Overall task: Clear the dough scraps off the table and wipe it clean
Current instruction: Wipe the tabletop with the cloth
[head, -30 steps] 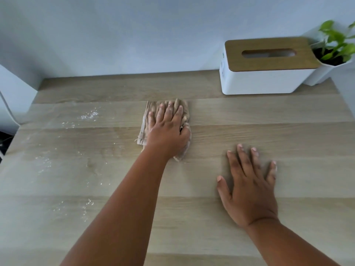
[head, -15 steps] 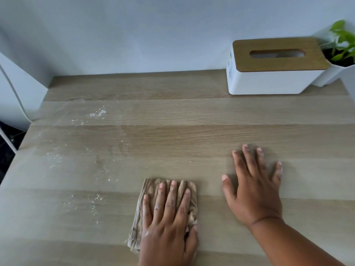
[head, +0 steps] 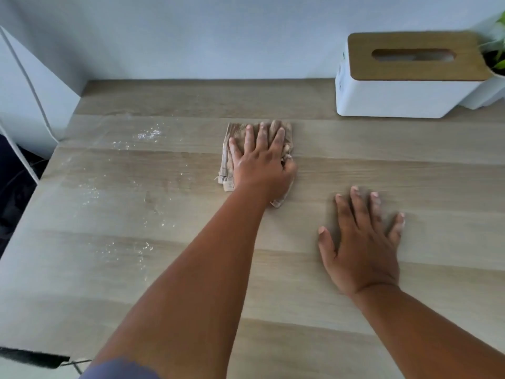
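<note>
Flour specks (head: pixel 149 134) dust the table's (head: pixel 341 337) left side, unwiped. The left hand (head: pixel 262 162), fingers flat and together on the folded cloth (head: pixel 232 132), has swept from the near edge to mid-table, finishing 1 pass. The right hand (head: pixel 360 242) rests spread. The tissue box (head: pixel 410 86) shows no tissue.

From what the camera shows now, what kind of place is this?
Probably a home kitchen or dining corner: a wooden table against a plain wall, a tissue box beside a potted plant, and flour-like specks being wiped up.
</note>
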The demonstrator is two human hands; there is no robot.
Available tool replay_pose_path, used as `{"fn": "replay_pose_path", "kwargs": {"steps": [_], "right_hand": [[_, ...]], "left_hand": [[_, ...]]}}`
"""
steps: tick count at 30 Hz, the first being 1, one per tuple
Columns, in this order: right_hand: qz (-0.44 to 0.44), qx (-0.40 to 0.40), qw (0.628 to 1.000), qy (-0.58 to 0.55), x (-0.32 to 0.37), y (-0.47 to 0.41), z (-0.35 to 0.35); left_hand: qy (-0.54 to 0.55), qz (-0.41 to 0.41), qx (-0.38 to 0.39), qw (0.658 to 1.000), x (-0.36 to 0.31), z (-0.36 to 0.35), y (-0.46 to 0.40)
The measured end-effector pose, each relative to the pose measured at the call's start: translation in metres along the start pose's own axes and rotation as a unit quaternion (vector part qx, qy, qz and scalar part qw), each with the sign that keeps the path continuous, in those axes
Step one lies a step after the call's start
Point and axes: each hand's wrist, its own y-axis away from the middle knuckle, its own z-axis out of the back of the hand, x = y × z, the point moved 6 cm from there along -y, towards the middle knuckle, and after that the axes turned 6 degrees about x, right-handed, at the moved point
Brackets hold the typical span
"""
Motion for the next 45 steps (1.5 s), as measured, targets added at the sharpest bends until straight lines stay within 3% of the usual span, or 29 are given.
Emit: {"fn": "replay_pose_path", "kwargs": {"steps": [11, 16, 23, 26, 30, 35, 40, 45], "right_hand": [[0.009, -0.006, 1.000, -0.029, 0.002, 0.001, 0.004], [0.068, -0.012, 0.995, -0.067, 0.005, 0.008, 0.006], [0.110, -0.078, 0.988, -0.072, 0.011, 0.014, 0.012], [0.185, -0.122, 0.973, -0.071, 0.020, 0.016, 0.016], [0.250, -0.118, 0.960, -0.051, 0.032, 0.021, 0.019], [0.218, -0.106, 0.967, -0.080, 0.051, 0.024, 0.018], [0.231, -0.078, 0.965, -0.098, 0.118, 0.052, 0.007], [0.172, -0.037, 0.980, -0.096, 0.166, 0.073, -0.011]], "left_hand": [[-0.005, -0.006, -0.002, 1.000, 0.001, -0.020, 0.081], [-0.007, 0.002, 0.018, 1.000, 0.001, -0.033, 0.153], [0.005, 0.009, 0.020, 1.000, 0.016, -0.037, 0.248], [0.007, 0.021, 0.010, 1.000, 0.036, -0.037, 0.280], [0.004, 0.041, -0.003, 0.999, 0.071, -0.033, 0.324], [0.006, 0.103, -0.003, 0.995, 0.127, -0.020, 0.349], [-0.003, 0.184, 0.026, 0.983, 0.188, -0.008, 0.351], [0.014, 0.248, 0.034, 0.968, 0.259, 0.014, 0.350]]}}
